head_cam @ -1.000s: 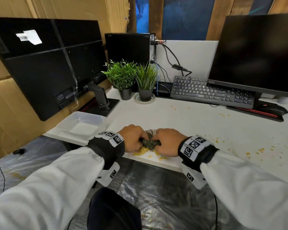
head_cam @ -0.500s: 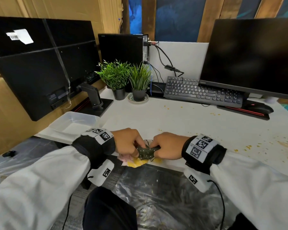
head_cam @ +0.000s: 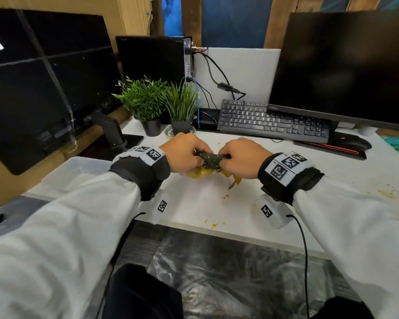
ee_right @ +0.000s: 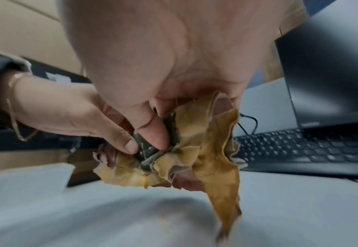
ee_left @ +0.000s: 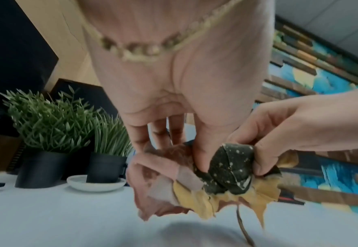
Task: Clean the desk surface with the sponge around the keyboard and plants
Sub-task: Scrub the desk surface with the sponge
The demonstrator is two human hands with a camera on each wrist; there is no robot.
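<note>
- Two hands meet above the near half of the desk (head_cam: 194, 203): left hand (head_cam: 182, 153) and right hand (head_cam: 242, 157), each with fingers (ee_left: 264, 160) curled and clamped on one bundle held clear of the surface.
- Bundle: dark speckled sponge (head_cam: 209, 159), folded, wrapped with crumpled yellow and pink-brown leaves (ee_right: 205, 150); one long leaf tip hangs below.
- Step in hand, as judged: gathered debris is being wrung or bunched inside the sponge, a pause between wiping passes.
- Crumbs (head_cam: 213, 224): yellow specks near the front edge and a denser scatter to the right; not yet wiped.
- Tray (head_cam: 83, 166): translucent, left of the hands, a likely place to drop the leaves.
- Next move, as judged: release the debris without scattering it, flatten the sponge, then wipe toward the far items.
- Plants (head_cam: 145, 100): two, in black pots, at the far left.
- Keyboard (head_cam: 272, 122): far, under the right monitor (head_cam: 346, 65); wiping there calls for keeping the sponge off keys and cables.
</note>
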